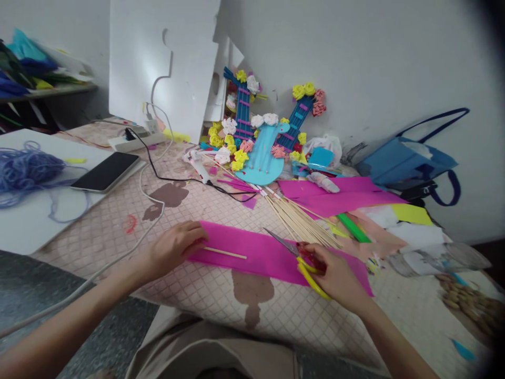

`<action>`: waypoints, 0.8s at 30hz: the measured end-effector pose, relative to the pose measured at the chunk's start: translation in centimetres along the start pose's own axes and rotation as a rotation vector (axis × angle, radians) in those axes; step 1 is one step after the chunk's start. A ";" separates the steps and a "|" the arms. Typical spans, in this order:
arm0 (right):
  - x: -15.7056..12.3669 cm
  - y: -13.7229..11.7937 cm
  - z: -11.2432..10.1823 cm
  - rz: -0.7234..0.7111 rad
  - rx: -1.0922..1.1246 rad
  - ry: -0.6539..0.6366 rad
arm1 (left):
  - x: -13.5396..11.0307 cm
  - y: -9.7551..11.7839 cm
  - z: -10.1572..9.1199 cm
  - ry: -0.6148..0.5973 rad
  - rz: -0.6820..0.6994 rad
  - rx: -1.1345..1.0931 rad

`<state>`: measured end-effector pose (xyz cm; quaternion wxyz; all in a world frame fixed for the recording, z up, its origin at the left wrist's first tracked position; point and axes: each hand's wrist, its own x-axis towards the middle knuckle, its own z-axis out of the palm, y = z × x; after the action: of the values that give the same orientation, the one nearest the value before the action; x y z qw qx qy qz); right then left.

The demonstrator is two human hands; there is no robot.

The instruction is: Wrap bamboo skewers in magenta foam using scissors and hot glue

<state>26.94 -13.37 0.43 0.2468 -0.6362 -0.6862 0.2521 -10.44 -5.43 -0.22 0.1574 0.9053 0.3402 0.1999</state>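
A long strip of magenta paper or felt lies across the front of the table. On its left part rests a short, thin wooden stick. My left hand is closed at the strip's left end, with the stick's near end at its fingertips; the fingers partly hide that end. In my right hand is a pair of scissors with yellow handles, held over the strip's right part. The blades point up and left, apparently closed, away from the stick.
Behind the strip lie a bundle of wooden sticks and a glue gun with its black cord. Flower-trimmed craft guitars lean on the wall. A phone and purple yarn are at left; a clear bottle at right.
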 end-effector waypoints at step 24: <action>-0.8 0.1 1.2 0.053 -0.114 0.051 | 0.2 -0.2 1.0 -0.071 0.007 -0.060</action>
<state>26.27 -14.21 -0.60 0.2209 -0.6734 -0.6758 0.2028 -9.93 -5.35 -1.15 0.1957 0.9080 0.3249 0.1782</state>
